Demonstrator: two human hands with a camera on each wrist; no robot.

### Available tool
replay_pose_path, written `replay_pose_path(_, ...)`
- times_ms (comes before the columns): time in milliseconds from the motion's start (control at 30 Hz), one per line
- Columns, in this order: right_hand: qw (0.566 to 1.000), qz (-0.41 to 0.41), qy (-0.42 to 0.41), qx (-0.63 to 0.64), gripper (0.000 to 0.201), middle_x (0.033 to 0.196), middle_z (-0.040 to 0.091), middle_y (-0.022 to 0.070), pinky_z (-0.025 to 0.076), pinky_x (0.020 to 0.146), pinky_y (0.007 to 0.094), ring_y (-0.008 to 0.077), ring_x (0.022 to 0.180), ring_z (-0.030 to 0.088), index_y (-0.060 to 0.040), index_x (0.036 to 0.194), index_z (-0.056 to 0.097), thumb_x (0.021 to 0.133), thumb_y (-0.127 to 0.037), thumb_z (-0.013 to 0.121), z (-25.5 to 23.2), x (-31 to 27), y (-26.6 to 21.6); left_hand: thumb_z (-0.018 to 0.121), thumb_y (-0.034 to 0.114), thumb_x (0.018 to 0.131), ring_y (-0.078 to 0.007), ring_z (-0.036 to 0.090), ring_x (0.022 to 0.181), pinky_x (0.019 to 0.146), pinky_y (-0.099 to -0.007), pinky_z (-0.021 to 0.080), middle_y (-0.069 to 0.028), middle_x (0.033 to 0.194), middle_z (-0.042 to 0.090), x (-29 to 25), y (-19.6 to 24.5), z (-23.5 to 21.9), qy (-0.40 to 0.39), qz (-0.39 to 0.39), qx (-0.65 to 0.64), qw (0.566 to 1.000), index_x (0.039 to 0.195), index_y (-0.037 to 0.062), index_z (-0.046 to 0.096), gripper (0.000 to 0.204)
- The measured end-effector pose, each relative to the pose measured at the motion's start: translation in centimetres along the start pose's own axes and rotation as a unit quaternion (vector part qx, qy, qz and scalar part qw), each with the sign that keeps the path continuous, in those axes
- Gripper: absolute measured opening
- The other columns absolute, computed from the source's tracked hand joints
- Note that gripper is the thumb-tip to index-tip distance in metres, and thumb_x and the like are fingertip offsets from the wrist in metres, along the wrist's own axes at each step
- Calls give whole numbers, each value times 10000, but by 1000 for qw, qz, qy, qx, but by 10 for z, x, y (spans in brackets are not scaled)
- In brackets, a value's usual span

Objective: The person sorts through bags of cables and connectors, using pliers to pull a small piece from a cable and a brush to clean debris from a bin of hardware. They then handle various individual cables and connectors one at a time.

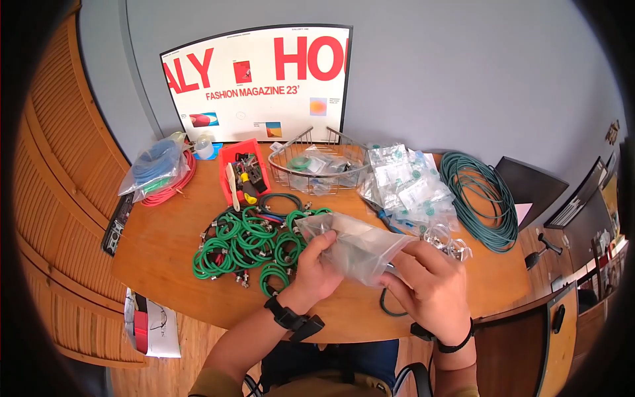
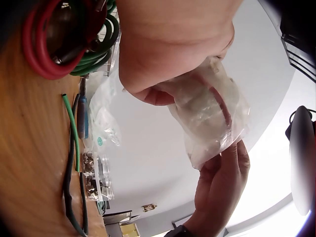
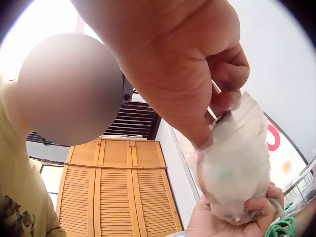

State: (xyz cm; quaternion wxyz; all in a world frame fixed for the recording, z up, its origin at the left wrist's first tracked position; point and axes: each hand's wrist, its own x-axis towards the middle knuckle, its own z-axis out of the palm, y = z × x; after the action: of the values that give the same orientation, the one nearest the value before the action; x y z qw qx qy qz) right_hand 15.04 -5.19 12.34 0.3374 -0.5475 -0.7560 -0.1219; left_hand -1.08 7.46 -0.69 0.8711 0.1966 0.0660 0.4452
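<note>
Head view: my left hand [image 1: 319, 270] grips a plastic bag [image 1: 362, 250] over the table [image 1: 155, 258]; my right hand [image 1: 433, 288] pinches its other end, seemingly for steadiness. Left wrist: it spans both hands. Right wrist: my left hand supports its bottom.

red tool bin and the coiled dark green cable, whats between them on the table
In the head view, from left to right: the metal wire basket, then the heap of clear plastic packets.

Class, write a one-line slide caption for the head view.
Left hand and right hand hold a translucent plastic bag over a wooden desk, near coiled green cables.
</note>
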Motion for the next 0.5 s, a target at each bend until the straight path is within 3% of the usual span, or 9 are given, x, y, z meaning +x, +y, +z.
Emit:
replay_pose_path(100,998,7,-54,10,263,977,714,98,566,619,385,292,744,702,-52,1093,750,846,-112,815,4,-4,1,625,261,986,-287,627,1274,1141,-493,458,-101,1339,676,-1,2,0,-7,-12,14,1000,1357,76,609,415)
replay_pose_path(233,999,17,35,30,264,927,691,101,557,616,389,294,725,686,-40,1069,727,820,-46,813,4,-3,4,627,298,975,-301,610,1298,1152,-515,443,-98,1369,664,0,0,0,34,-17,-15,999,1376,84,602,455)
replay_pose_path(300,996,18,76,34,267,921,688,104,553,613,387,294,722,682,-28,1062,716,813,-13,811,2,-5,5,599,462,987,-330,601,1309,1141,-531,454,-111,1387,653,2,-1,-1,71,29,-13,997,1391,90,606,550)
replay_pose_path(367,990,67,94,77,259,901,679,118,543,610,365,305,710,670,2,1044,693,813,37,805,0,-6,4,581,467,1000,-329,601,1311,1144,-530,452,-105,1390,654,3,-1,3,75,26,-24,997,1385,95,616,537)
replay_pose_path(500,982,79,136,109,185,876,685,123,534,614,335,262,683,676,32,1017,676,867,58,781,5,-15,8,526,473,1038,-321,598,1316,1144,-525,452,-86,1395,657,4,2,0,63,24,-28,997,1367,117,638,498)
